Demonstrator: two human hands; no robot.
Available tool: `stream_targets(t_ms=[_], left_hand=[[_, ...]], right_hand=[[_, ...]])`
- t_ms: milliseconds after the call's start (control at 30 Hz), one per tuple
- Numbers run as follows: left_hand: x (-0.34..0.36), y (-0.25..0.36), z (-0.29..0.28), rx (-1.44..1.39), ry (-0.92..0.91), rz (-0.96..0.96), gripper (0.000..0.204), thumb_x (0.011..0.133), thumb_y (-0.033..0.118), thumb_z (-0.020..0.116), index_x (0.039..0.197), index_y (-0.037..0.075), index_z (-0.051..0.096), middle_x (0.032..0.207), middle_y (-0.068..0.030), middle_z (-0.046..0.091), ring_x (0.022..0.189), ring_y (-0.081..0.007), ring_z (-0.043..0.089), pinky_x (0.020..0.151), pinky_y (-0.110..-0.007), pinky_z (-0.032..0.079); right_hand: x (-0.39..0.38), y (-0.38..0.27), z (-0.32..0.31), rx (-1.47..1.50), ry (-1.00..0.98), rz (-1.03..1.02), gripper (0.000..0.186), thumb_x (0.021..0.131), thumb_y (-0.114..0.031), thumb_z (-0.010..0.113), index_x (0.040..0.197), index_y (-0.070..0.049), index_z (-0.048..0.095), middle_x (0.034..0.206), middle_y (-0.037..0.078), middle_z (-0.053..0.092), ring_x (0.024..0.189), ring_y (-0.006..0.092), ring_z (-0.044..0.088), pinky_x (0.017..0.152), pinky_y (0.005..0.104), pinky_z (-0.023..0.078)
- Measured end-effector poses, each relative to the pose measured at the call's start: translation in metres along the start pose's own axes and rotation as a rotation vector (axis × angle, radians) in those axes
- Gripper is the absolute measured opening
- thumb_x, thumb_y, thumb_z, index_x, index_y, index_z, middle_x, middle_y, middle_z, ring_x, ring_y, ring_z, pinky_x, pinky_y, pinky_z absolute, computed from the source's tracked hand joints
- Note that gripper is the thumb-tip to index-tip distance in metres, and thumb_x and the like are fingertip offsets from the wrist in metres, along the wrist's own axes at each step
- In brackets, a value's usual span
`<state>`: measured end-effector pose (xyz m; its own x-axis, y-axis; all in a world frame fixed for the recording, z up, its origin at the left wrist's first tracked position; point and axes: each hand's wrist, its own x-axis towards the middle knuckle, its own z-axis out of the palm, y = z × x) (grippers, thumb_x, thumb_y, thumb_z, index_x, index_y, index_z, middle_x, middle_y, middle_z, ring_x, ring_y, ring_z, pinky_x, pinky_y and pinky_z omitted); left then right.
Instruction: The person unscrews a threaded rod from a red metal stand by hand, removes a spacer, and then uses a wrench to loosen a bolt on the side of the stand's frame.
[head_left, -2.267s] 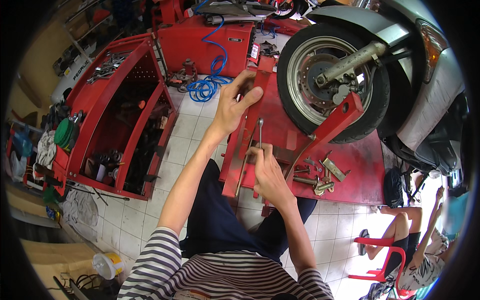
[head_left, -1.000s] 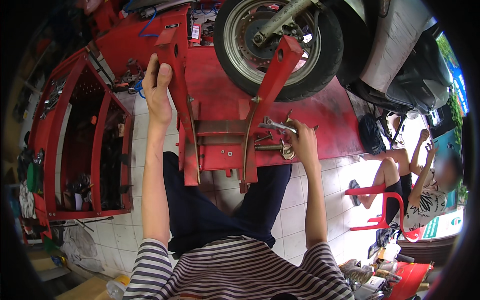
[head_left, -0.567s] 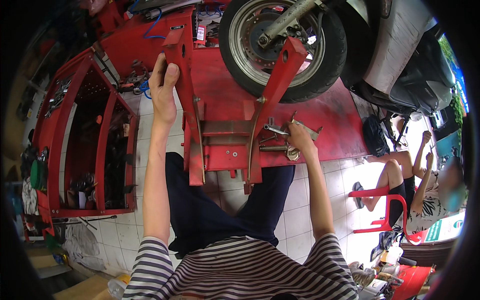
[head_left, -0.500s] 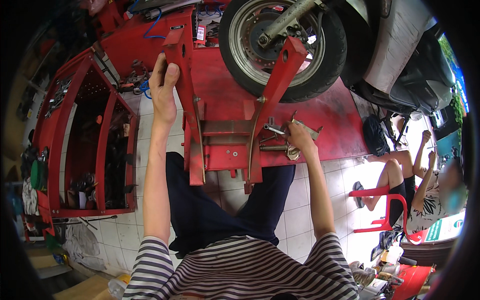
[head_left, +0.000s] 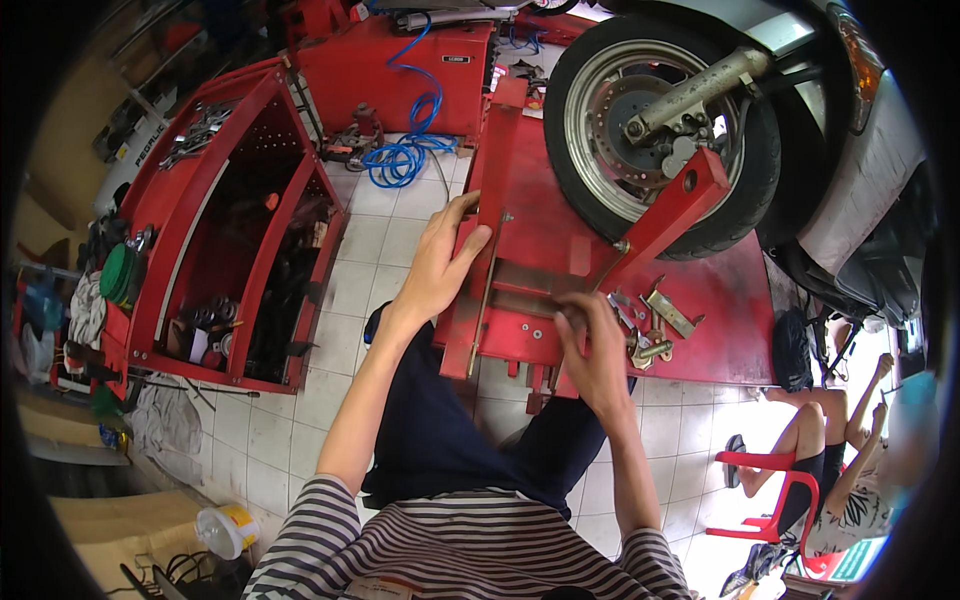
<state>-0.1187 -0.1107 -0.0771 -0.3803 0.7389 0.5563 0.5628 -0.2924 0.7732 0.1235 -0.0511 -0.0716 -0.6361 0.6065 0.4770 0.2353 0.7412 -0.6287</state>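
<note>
A red metal wheel stand with two uprights rises in front of me. My left hand [head_left: 436,268] is against its left upright [head_left: 493,160], thumb stretched out and apart from the fingers; the fingertips lie along the edge. My right hand [head_left: 598,362] is over the foot of the right upright [head_left: 665,215], fingers bent and thumb apart, nothing visibly held. The hand hides part of that upright and its fingertips are slightly blurred. Beside it on the red platform [head_left: 735,330] lie loose metal parts [head_left: 672,312], including a bracket and a short rod.
A scooter's front wheel [head_left: 600,190] stands beyond the right upright. At the left are an open red tool cabinet [head_left: 255,225] and a coiled blue hose [head_left: 405,165]. A white bucket [head_left: 228,530] is at lower left. A person sits on a red chair [head_left: 765,495] at the right.
My right hand has left the loose metal parts and moved left to the right upright. My left hand is lower on the left upright. The whole view has shifted.
</note>
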Motion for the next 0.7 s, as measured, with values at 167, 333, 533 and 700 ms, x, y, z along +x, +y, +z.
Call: stream_targets(t_ms=[167, 333, 533, 700], left_hand=[[-0.005, -0.007, 0.006, 0.051, 0.03, -0.03, 0.051, 0.101, 0.032, 0.055, 0.136, -0.004, 0.048, 0.121, -0.0204, 0.06, 0.111, -0.0329, 0.055, 0.101, -0.041, 0.041], [-0.005, -0.014, 0.017, -0.023, 0.075, -0.051, 0.051, 0.101, 0.033, 0.053, 0.136, -0.004, 0.049, 0.124, -0.0212, 0.06, 0.111, -0.0327, 0.056, 0.1, -0.04, 0.041], [-0.009, -0.015, 0.02, -0.043, 0.108, -0.03, 0.049, 0.101, 0.032, 0.053, 0.136, -0.001, 0.049, 0.128, -0.0186, 0.058, 0.111, -0.0326, 0.055, 0.101, -0.041, 0.041], [-0.009, -0.012, 0.023, -0.032, 0.128, -0.028, 0.044, 0.101, 0.03, 0.053, 0.133, 0.0, 0.05, 0.125, -0.0174, 0.058, 0.108, -0.0331, 0.055, 0.099, -0.041, 0.041]], right_hand=[[0.069, -0.008, 0.046, 0.242, 0.018, 0.212, 0.019, 0.104, -0.016, 0.046, 0.103, 0.001, 0.055, 0.088, 0.018, 0.058, 0.078, 0.035, 0.06, 0.068, 0.042, 0.046], [0.103, -0.02, 0.062, 0.245, 0.063, 0.1, 0.023, 0.105, -0.019, 0.045, 0.101, 0.002, 0.053, 0.087, 0.02, 0.058, 0.077, 0.0389, 0.058, 0.068, 0.0445, 0.045], [0.097, -0.021, 0.062, 0.223, 0.117, -0.011, 0.019, 0.103, -0.015, 0.048, 0.104, 0.003, 0.054, 0.095, 0.019, 0.051, 0.078, 0.0371, 0.056, 0.069, 0.0427, 0.045], [0.1, -0.006, 0.066, 0.173, 0.175, -0.054, 0.012, 0.099, -0.011, 0.056, 0.106, -0.001, 0.056, 0.097, 0.013, 0.046, 0.076, 0.0254, 0.052, 0.068, 0.0368, 0.045]])
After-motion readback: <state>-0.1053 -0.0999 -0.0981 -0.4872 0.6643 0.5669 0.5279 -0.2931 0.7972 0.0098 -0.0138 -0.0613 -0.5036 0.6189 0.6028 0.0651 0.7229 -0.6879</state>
